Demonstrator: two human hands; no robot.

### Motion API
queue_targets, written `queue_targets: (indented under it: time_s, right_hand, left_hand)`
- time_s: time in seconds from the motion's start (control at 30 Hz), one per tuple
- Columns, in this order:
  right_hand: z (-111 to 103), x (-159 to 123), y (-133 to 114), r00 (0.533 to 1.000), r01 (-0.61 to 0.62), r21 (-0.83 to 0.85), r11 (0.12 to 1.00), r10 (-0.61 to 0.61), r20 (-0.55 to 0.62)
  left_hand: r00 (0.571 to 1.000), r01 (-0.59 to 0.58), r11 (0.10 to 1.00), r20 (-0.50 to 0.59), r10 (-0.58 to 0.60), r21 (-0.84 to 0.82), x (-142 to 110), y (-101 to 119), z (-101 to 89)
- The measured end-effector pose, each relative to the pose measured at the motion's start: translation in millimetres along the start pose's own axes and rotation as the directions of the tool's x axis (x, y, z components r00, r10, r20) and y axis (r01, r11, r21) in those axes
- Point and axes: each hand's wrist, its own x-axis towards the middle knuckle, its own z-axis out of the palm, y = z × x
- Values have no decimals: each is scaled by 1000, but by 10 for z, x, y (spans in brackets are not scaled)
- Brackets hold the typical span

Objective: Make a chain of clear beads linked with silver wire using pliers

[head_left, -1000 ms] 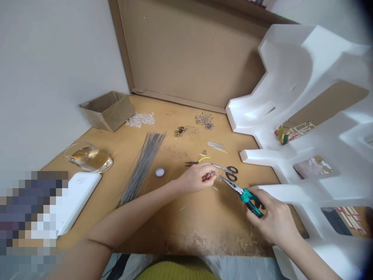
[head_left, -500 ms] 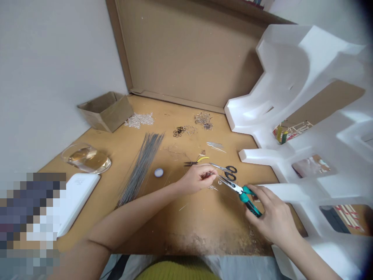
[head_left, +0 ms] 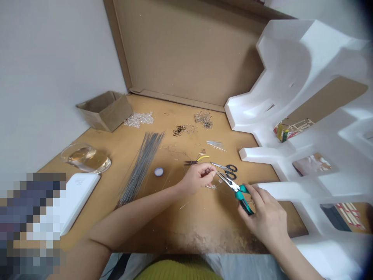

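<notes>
In my right hand [head_left: 266,214] is a pair of long-nose pliers [head_left: 234,185] with green and black handles. Their tips reach up to the fingertips of my left hand [head_left: 199,177]. Those fingers are pinched closed, and what sits between them is too small to make out. Clear beads [head_left: 211,187] with thin wire show just below the pinch. Behind the plier jaws lie black-handled scissors [head_left: 230,174]. Just beyond my left hand rests a small pair of yellow-handled pliers [head_left: 192,162].
A bundle of grey wires [head_left: 142,167] and a round white-blue cap [head_left: 159,172] lie left of my hands. Farther back are black rings [head_left: 178,130], a clear bead pile [head_left: 140,119] and an open cardboard box [head_left: 104,112]. White foam packing [head_left: 253,154] borders the right side.
My right hand and the green-handled pliers have shifted slightly left, bringing the plier tips against my left fingertips. My left hand has barely moved.
</notes>
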Motion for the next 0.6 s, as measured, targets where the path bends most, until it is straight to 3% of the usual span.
queue_targets:
  time_s: [0.3, 0.6]
  right_hand:
    - [-82, -19, -12, 996, -68, 23, 997, 66, 66]
    - [-78, 30, -35, 993, -50, 15, 999, 48, 107]
  left_hand:
    - [999, -51, 999, -16, 51, -2, -9, -62, 23]
    - [997, -46, 999, -63, 45, -12, -12, -55, 40]
